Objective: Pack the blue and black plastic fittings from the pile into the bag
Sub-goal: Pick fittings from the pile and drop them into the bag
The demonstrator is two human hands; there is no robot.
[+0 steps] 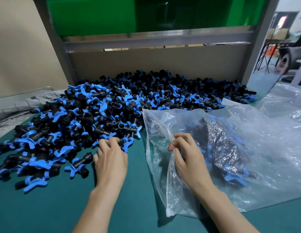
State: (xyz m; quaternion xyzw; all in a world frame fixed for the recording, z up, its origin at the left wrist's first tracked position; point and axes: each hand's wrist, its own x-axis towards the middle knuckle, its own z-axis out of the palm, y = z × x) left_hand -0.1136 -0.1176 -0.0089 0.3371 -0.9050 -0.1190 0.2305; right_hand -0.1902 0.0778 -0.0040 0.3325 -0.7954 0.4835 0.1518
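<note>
A big pile of blue and black plastic fittings (pixel 99 111) covers the left and back of the green table. My left hand (pixel 111 158) lies at the pile's near edge, its curled fingertips on fittings there; whether it holds one I cannot tell. A clear plastic bag (pixel 230 148) lies to the right with several fittings (pixel 234 178) inside. My right hand (pixel 185 155) pinches the bag's open edge and holds it up.
The green table top (pixel 53 207) extends toward me. A grey metal frame (pixel 156 41) and a beige board stand behind the pile. More clear plastic sheeting (pixel 284 101) lies at the far right. Grey cloth (pixel 20 105) sits at the left edge.
</note>
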